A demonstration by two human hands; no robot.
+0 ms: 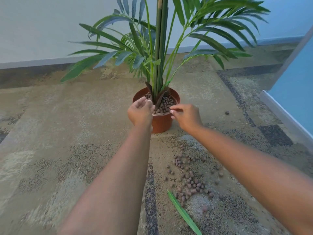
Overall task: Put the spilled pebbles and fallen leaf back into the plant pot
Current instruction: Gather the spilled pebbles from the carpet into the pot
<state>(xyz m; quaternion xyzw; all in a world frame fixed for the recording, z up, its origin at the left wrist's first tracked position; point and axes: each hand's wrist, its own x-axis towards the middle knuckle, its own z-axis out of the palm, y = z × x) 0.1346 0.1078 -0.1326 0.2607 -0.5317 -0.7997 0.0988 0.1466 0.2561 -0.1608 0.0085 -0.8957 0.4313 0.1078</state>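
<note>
both hands at the pot (160, 122)
left hand (140, 112) cupped, contents unclear; right hand (187, 117) pinched, apparently empty. pebbles (191, 180) before the pot look light, rollable: scoop them.

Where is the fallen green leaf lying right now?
In the head view, the long narrow green leaf lies on the carpet at lower centre-right, between the person's forearms, just near-side of the spilled brown clay pebbles.

A terracotta plant pot (161, 122) stands upright, filled with brown pebbles, while spilled pebbles (191, 180) and a long green leaf (183, 214) lie on the carpet nearby.
</note>
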